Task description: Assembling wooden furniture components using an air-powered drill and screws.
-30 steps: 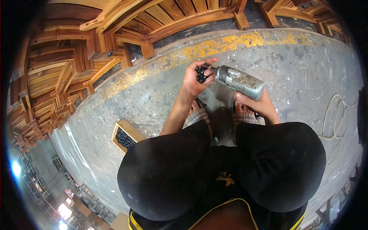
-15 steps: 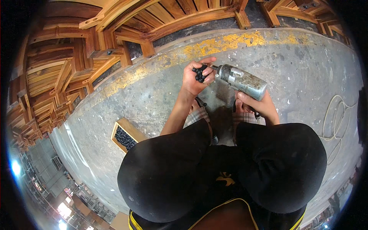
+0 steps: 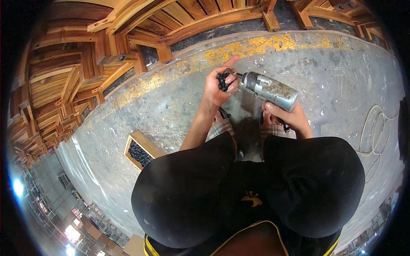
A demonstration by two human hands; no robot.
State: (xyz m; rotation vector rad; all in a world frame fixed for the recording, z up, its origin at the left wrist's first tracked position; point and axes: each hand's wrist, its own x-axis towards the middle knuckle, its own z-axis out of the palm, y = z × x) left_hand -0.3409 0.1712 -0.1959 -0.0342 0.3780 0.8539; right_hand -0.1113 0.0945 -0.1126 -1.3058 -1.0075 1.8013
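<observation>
Cupped in my left hand (image 3: 215, 91) is a cluster of small black pieces (image 3: 223, 82), whose exact kind I cannot make out. The fingers curl round them, while the index finger points up and away. My right hand (image 3: 288, 116) grips the rear of a worn silver power screwdriver (image 3: 270, 88). Its narrow tip reaches left to the thumb and fingers of my left hand, close to the black pieces. Whether a piece sits on the tip is hidden by the fingers.
An open wooden box (image 3: 147, 147) of similar black pieces stands on the grey floor (image 3: 115, 170), left of my knee. Slatted wooden furniture (image 3: 200, 30) lines the far and left sides. A pale hose or cable (image 3: 373, 141) lies coiled at the right.
My left index finger has stretched further upward, away from the black pieces. The screwdriver and my right hand have stayed nearly in place.
</observation>
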